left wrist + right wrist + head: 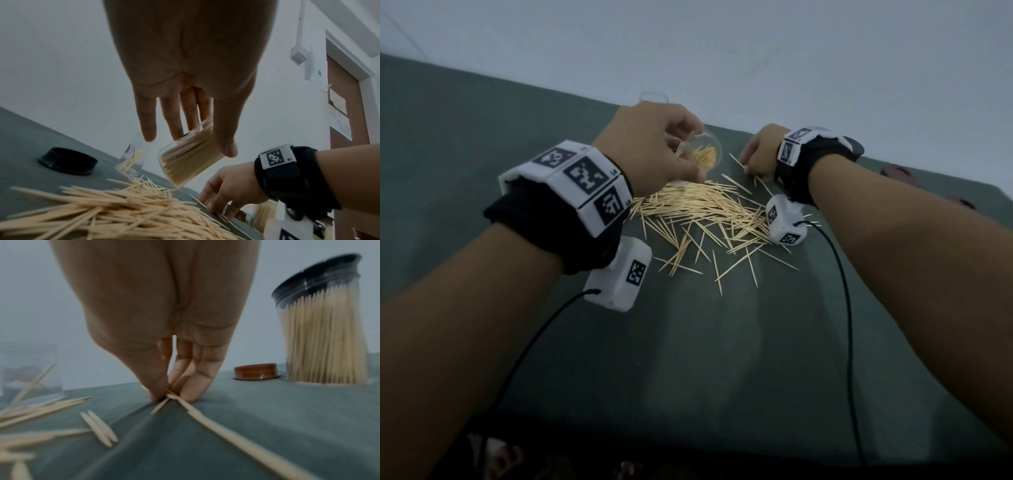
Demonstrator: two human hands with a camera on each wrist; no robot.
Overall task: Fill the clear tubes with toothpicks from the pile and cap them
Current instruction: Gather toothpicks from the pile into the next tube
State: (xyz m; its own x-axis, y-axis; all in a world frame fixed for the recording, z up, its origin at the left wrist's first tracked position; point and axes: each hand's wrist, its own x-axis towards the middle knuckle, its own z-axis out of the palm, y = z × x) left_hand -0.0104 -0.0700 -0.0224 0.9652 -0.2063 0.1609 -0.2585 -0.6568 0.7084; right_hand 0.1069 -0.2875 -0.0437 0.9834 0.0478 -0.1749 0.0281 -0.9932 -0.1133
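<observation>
Toothpicks (698, 212) piled, wristband (276, 158) marked "01"

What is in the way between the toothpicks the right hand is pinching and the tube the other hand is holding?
Nothing visible. The right hand pinches toothpicks on the green cloth, and the left hand holds the tilted clear tube just beside it, with its open mouth facing the person. Only open air and a few loose toothpicks lie between.

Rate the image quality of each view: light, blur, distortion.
Head view: dim, sharp enough, wide-angle bends the table edge. Left wrist view: dim, held tube fairly sharp, near toothpick pile soft. Right wrist view: blurriest; capped tube smeared and leaning, the right hand soft.
</observation>
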